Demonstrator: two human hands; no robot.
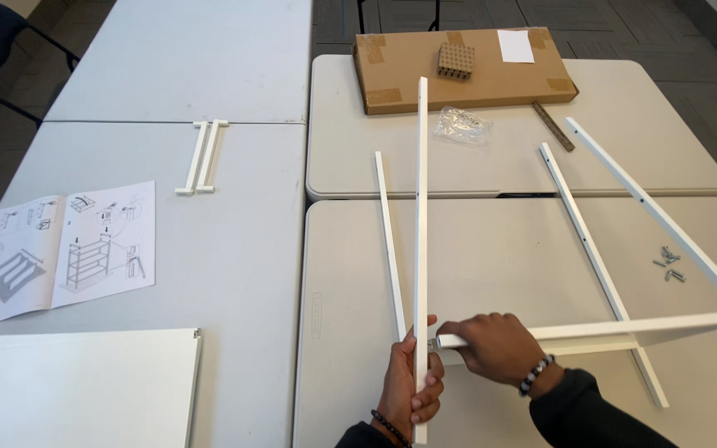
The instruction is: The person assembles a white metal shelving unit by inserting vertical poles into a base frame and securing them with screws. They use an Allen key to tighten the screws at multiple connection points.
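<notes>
At 9 o'clock an open instruction booklet (60, 249) lies flat on the grey surface (234, 265), and a white panel (76, 386) fills the 8 o'clock corner. Toward 11 o'clock two short white bars (202, 156) rest side by side, touching.

Your left hand (411, 388), at 6 o'clock, has its fingers (430, 396) wrapped tight around a long white rail (421, 232), which runs from your grip straight toward 12 o'clock. Just left of it a thinner white strip (389, 241) lies on the surface, nearly parallel.

Your right hand (495, 347) sits just beside the left, its fingers curled closed over the end of a white crossbar (624, 327) that stretches out toward 3 o'clock. That end meets the long rail between your two hands; I cannot tell how the joint seats.

At 12 o'clock a flat cardboard box (466, 70) lies with a clear plastic bag (462, 126) just in front of it. Two more white rails (599, 265) slant from 1 o'clock down toward 4 o'clock, passing under the crossbar. At 3 o'clock a small cluster of screws (668, 265) sits between them.
</notes>
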